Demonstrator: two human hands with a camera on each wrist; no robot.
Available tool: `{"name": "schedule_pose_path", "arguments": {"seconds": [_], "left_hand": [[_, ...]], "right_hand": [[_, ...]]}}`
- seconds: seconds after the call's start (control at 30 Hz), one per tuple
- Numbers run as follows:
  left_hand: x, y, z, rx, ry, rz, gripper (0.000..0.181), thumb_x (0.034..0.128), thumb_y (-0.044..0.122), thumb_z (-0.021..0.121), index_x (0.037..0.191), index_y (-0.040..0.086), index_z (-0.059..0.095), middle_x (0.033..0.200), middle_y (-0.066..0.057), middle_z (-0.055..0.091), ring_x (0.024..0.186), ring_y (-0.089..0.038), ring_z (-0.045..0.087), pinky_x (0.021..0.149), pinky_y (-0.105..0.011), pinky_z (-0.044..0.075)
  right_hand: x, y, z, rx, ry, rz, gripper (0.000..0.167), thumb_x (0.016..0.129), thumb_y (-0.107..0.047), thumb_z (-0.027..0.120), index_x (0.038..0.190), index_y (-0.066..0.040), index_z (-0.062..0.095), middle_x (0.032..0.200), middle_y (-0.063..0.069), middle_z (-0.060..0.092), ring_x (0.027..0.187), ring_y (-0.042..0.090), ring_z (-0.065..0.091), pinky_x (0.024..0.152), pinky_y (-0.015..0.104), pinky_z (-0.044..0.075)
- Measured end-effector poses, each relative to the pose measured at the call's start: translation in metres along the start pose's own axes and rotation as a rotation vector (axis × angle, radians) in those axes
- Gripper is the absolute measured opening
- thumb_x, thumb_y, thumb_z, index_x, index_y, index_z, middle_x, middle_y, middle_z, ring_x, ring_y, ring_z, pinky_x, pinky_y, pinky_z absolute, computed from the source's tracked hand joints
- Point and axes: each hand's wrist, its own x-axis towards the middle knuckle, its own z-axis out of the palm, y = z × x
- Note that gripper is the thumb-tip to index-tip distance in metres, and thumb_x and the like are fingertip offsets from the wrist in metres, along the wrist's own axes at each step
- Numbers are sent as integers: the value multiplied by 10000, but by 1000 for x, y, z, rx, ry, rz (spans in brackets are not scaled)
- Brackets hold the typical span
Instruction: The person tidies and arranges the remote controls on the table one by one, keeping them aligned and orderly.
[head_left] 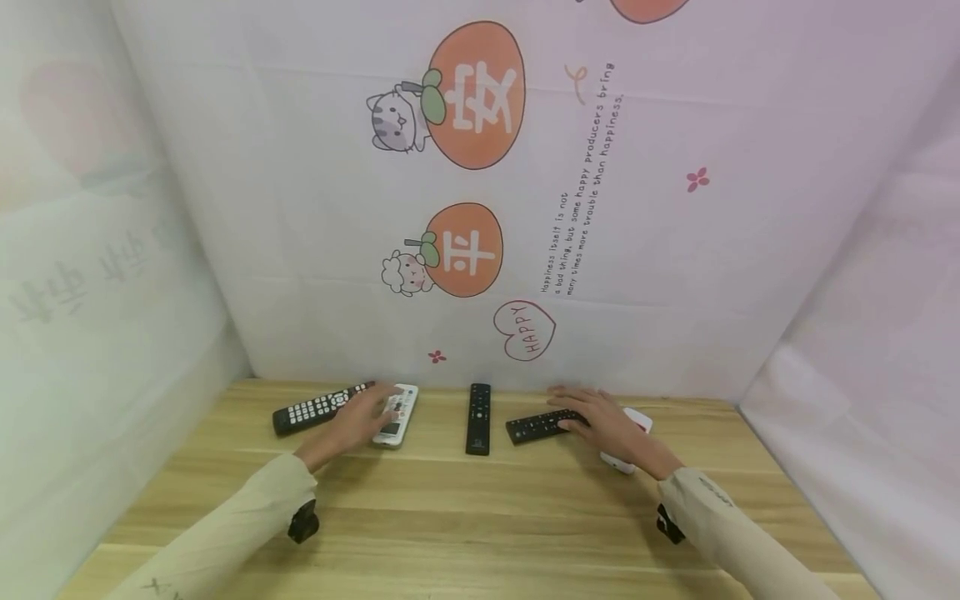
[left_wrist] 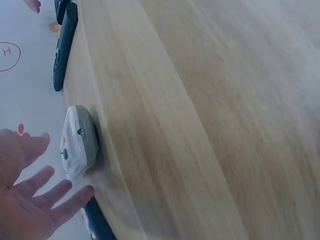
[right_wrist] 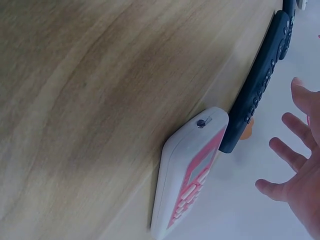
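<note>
My left hand [head_left: 358, 419] hovers between a black remote control with white buttons [head_left: 306, 412] and a white remote control with a small screen [head_left: 406, 406]. In the left wrist view its fingers [left_wrist: 75, 204] are spread, holding nothing. My right hand [head_left: 609, 425] is over a black remote control [head_left: 534, 427] and a white remote control with a pink face [right_wrist: 175, 172], partly covering both in the head view. From the right wrist, those fingers [right_wrist: 287, 155] also look spread and apart from the remotes. Another black remote control [head_left: 478, 421] lies between the hands.
The remotes lie in a row near the back edge of a wooden table [head_left: 480, 517]. A white printed cloth [head_left: 330, 250] hangs behind it, with more cloth at both sides. Dark wrist devices show beneath both sleeves.
</note>
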Motion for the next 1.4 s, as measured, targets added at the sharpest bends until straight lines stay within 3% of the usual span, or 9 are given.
{"name": "schedule_pose_path", "arguments": {"seconds": [0.2,0.3,0.5,0.83,1.03,1.2,1.4], "left_hand": [[6,1,1,-45,17,-54,497,1003,74,659,1451,-97,525,1448,-341,548,1238,-490,611,1061,-617,499],[6,1,-2,-70,30,-125,537,984,85,684,1452,-113,511,1406,-358,570,1237,-504,606,1068,-622,490],[8,-3,-3,-159,-5,-258,618,951,93,726,1466,-137,474,1338,-356,605,1255,-504,576,1094,-616,470],[14,-4,-4,-212,-61,-315,516,934,90,769,1359,-142,590,1221,-317,673,1131,-419,654,936,-456,590],[13,-2,-3,-274,-55,-357,512,928,65,764,1351,-161,586,1153,-298,696,957,-308,707,699,-323,616],[12,1,-3,-319,-58,-358,524,940,31,731,1378,-185,540,1113,-305,697,855,-276,728,590,-318,612],[13,1,-1,-283,-63,-375,489,941,26,731,1368,-155,577,1057,-254,711,778,-222,713,560,-305,601]], "right_hand": [[0,5,0,6,5,17,413,978,-151,736,1377,-66,671,1519,151,573,1377,431,540,1134,644,423],[1,8,3,12,-19,16,407,973,-148,741,1363,-50,676,1507,188,574,1371,458,536,1133,643,425],[3,12,8,19,-69,31,403,973,-153,741,1357,-46,678,1498,213,573,1367,468,535,1126,640,433],[7,11,13,71,-96,30,371,928,-73,765,1290,-17,709,1498,252,552,1422,490,466,1154,635,399],[12,7,16,87,-137,62,375,951,-94,744,1310,1,688,1494,284,538,1460,516,399,1189,647,346],[17,6,16,103,-166,107,383,956,-84,737,1324,7,675,1534,290,498,1457,499,417,1201,631,340],[26,3,15,87,-213,139,434,931,-109,772,1336,10,673,1488,258,560,1417,454,485,1180,590,397]]}}
